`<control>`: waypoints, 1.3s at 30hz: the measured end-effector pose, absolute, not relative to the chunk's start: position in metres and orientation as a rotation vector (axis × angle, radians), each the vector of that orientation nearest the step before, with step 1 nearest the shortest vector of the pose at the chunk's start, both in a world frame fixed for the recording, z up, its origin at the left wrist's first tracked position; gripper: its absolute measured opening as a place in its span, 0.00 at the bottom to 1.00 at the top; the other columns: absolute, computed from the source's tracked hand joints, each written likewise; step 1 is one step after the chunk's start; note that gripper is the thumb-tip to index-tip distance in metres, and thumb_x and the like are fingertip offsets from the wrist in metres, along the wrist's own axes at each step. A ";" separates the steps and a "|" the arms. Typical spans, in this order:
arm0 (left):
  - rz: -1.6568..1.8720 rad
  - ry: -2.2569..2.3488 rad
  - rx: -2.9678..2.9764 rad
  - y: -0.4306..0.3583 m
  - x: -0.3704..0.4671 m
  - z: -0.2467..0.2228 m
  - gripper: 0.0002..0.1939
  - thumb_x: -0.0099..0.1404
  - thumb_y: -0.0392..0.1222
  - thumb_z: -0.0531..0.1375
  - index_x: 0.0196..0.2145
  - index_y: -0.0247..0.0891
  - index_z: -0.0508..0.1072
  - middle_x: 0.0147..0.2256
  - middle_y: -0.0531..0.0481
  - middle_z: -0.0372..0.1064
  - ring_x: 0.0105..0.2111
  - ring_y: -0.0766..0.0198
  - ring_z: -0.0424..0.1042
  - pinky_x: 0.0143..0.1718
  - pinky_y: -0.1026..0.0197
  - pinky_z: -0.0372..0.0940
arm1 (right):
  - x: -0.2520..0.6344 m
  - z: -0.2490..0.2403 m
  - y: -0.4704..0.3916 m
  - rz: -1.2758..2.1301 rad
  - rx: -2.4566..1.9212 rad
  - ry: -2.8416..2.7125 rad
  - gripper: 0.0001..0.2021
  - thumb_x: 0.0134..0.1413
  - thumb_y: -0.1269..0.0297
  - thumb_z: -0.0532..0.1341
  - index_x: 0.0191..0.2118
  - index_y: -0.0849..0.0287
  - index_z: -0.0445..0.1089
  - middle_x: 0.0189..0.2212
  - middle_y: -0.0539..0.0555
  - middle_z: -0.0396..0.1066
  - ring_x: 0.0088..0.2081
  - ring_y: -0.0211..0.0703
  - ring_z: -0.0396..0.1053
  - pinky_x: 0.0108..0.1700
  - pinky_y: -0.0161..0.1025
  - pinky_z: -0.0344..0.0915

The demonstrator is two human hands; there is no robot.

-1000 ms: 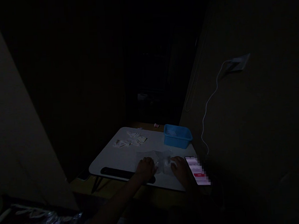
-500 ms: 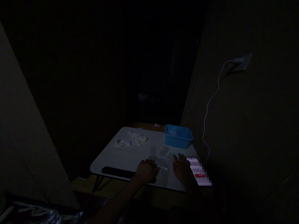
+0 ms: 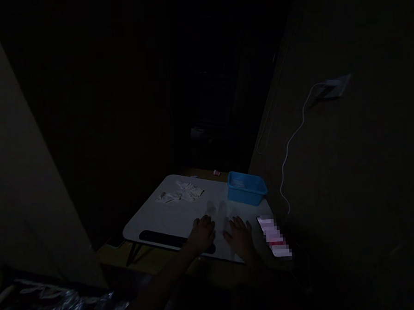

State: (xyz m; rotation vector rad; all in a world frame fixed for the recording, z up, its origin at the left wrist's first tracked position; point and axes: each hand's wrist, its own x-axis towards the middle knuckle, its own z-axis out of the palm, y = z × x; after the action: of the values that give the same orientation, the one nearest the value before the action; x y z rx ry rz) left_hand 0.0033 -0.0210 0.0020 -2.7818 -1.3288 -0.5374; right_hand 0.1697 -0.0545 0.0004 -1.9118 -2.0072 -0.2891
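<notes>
In dim light, my left hand (image 3: 203, 235) lies over the front part of a white folding table (image 3: 162, 220), beside the dark slot (image 3: 162, 237) along its edge. Its fingers are slightly bent and apart, and I see nothing in them. My right hand (image 3: 240, 236) rests a little to the right, palm down, fingers spread. Just beyond both hands are faint, see-through grey patches (image 3: 223, 208), perhaps clear plastic film; the dark blurs their outline. Crumpled white pieces that look like cloth or gloves (image 3: 181, 193) lie at the table's back left.
A blue plastic basin (image 3: 245, 197) stands at the back right, with something pale inside. A lit phone (image 3: 274, 237) lies at the right edge. From a wall socket (image 3: 335, 87) hangs a white cable (image 3: 287, 148). Shiny crumpled material (image 3: 67, 308) is at lower left.
My right hand has moved left, away from the phone and closer to my left hand. The shiny clear film between the hands shows less now. My left hand's fingers have spread a little.
</notes>
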 end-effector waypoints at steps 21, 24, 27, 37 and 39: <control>-0.494 -1.966 -2.286 -0.010 -0.021 0.006 0.25 0.61 0.49 0.45 0.51 0.31 0.61 0.54 0.34 0.53 0.54 0.43 0.47 0.47 0.41 0.45 | 0.218 -0.015 -0.048 -0.386 -1.993 -1.658 0.19 0.44 0.73 0.50 0.45 0.68 0.65 0.41 0.62 0.68 0.43 0.48 0.64 0.44 0.41 0.56; -0.489 -1.997 -2.254 -0.004 -0.031 0.005 0.23 0.62 0.47 0.44 0.51 0.34 0.60 0.53 0.36 0.54 0.53 0.46 0.50 0.46 0.43 0.48 | 0.224 -0.027 -0.047 -0.460 -1.877 -1.596 0.20 0.45 0.74 0.48 0.45 0.69 0.64 0.42 0.62 0.67 0.45 0.47 0.63 0.46 0.40 0.56; -0.506 -1.969 -2.275 0.001 -0.036 0.003 0.22 0.62 0.47 0.43 0.52 0.39 0.57 0.52 0.39 0.55 0.52 0.48 0.51 0.45 0.44 0.49 | 0.228 -0.029 -0.048 -0.481 -1.862 -1.584 0.18 0.46 0.74 0.47 0.42 0.67 0.66 0.39 0.60 0.69 0.42 0.46 0.64 0.44 0.40 0.57; -0.396 -1.857 -2.358 0.024 -0.049 -0.001 0.23 0.63 0.49 0.44 0.53 0.40 0.58 0.55 0.41 0.51 0.54 0.48 0.49 0.48 0.43 0.47 | 0.218 0.006 -0.060 -0.539 -2.242 -1.819 0.12 0.53 0.69 0.49 0.32 0.60 0.71 0.32 0.59 0.68 0.35 0.49 0.64 0.32 0.41 0.53; -0.391 -1.862 -2.346 0.024 -0.049 -0.004 0.23 0.63 0.49 0.43 0.53 0.39 0.58 0.56 0.40 0.51 0.55 0.48 0.48 0.49 0.43 0.46 | 0.217 0.006 -0.060 -0.535 -2.244 -1.818 0.13 0.54 0.69 0.49 0.31 0.59 0.71 0.32 0.58 0.68 0.35 0.48 0.64 0.31 0.40 0.52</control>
State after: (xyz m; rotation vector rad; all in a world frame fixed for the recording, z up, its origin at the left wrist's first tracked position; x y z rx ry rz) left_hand -0.0486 0.0242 -0.0036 -2.3462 -1.8620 -0.3908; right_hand 0.2170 -0.0604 0.0062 -2.2436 -1.8176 -0.5349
